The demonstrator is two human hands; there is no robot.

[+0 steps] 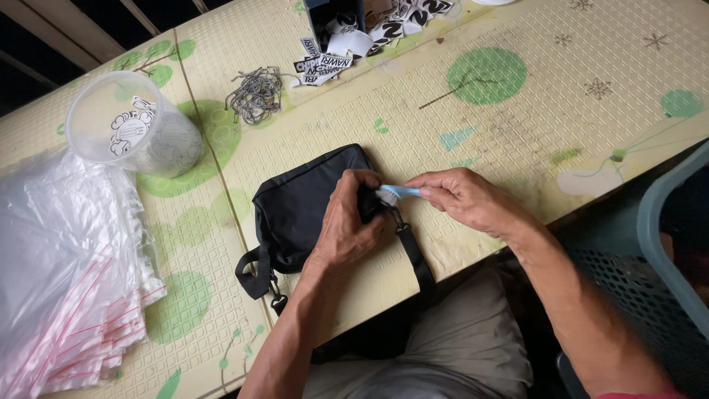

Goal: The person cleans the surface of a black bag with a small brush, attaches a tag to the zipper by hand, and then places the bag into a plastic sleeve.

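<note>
I see my left hand (346, 222) clamping the black pouch (299, 210); my right hand (461, 196) pinches the blue brush (395, 193), lying crosswise, bristles leftward touching it.

1. Both forearms are bare from wrist to elbow; no watch, ring or glove shows on the left hand (346, 225) or the right hand (464, 198).
2. A thin strip of red sleeve (641, 395) shows high up the right arm, far from the fingers.
3. Light grey-beige trousers (450, 347) cover the lap below both wrists.
</note>
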